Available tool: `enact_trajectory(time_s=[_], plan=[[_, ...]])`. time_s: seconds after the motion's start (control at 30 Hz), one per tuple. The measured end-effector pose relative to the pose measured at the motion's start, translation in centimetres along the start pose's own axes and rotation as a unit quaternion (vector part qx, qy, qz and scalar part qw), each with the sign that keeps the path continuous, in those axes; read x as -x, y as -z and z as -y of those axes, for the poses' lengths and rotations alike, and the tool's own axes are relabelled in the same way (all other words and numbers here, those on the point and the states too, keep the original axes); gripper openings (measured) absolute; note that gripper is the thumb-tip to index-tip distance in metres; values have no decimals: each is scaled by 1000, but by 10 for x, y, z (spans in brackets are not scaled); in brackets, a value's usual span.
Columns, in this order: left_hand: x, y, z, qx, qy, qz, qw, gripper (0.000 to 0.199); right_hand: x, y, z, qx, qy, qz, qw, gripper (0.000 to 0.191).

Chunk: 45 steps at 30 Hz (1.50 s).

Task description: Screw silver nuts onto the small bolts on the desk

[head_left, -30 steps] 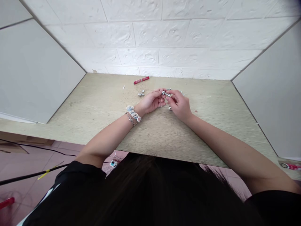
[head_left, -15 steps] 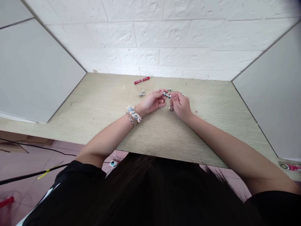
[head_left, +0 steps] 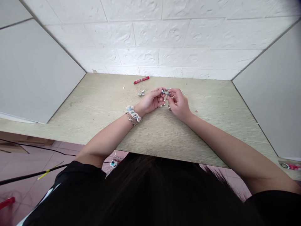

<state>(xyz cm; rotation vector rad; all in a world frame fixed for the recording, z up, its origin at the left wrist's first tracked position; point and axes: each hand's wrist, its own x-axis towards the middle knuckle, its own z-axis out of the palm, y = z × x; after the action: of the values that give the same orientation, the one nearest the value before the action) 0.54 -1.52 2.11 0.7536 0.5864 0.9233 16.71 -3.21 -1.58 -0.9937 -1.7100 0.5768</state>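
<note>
A small silver bolt point(head_left: 165, 93) lies roughly sideways between my two hands, above the table. The thumb and fingers of my left hand point(head_left: 152, 102) pinch its left end, palm turned partly up. On its other end are the thumb and forefinger of my right hand point(head_left: 178, 103). Whether a nut sits on the bolt is too small to tell. Under and between the hands, a few small metal pieces point(head_left: 164, 104) partly show. Left of my left hand lies a bolt with nuts point(head_left: 141, 94) on the table.
A red pen-like tube point(head_left: 141, 80) lies near the white brick wall point(head_left: 145, 56). A small white scrap point(head_left: 124, 87) is left of it. Grey panels point(head_left: 35, 72) bound the wooden table point(head_left: 98, 103) at both sides. A red and white object point(head_left: 290, 166) sits at the far right.
My right hand's fingers have shifted their grip, the forefinger now stretched further along the bolt. The left hand has barely moved and keeps its pinch.
</note>
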Motion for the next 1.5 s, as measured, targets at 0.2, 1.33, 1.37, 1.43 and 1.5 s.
enact_trajectory(time_s=[0.2,1.33,1.37,1.43,1.5], plan=[[1,-1,-1,-3,5,-12,1000,14,-1,5,4,15,-16,13,1000,52],[0,0,-1,-13,6,-18,1000,15,-2,5,4,36,-4,-2,999,46],[0,0,-1,-15,8,-20,1000,15,-2,5,5,38,-4,-6,999,48],[0,-1,-1,-13,8,-23,1000,14,-2,5,6,36,-7,-11,999,48],[0,-1,-1,-9,8,-22,1000,14,-1,4,6,26,-10,-12,1000,45]])
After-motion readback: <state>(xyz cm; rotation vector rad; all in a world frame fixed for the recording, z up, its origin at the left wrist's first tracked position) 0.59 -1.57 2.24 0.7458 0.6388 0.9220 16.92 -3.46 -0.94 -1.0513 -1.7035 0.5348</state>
